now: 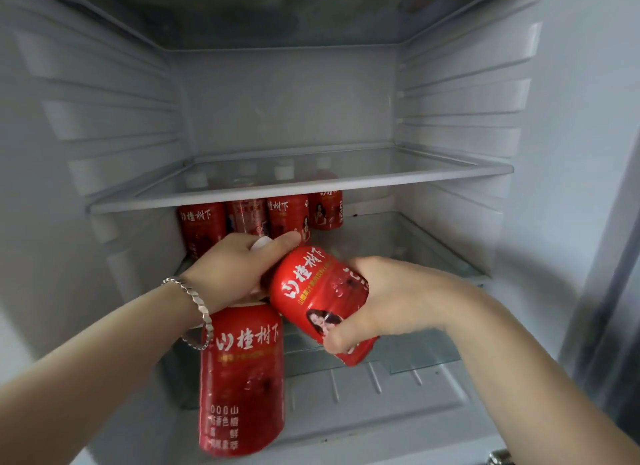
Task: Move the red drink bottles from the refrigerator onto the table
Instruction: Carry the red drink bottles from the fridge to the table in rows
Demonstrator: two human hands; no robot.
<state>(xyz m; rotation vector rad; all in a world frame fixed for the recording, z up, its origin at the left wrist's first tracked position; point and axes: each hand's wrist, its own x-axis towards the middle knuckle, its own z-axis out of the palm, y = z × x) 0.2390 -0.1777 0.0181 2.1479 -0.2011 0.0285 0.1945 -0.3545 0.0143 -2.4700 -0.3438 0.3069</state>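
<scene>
I look into an open white refrigerator. My left hand, with a silver bracelet on the wrist, grips the white cap of an upright red drink bottle at the front of the lower glass shelf. My right hand holds a second red bottle by its body, tilted with its top toward my left hand. Several more red bottles with white caps stand in a row at the back left of the same shelf, partly hidden behind the upper shelf.
An upper glass shelf with a white front rim hangs just above the bottle row. Ribbed side walls close in left and right. The fridge's right edge and a grey door frame stand at the right.
</scene>
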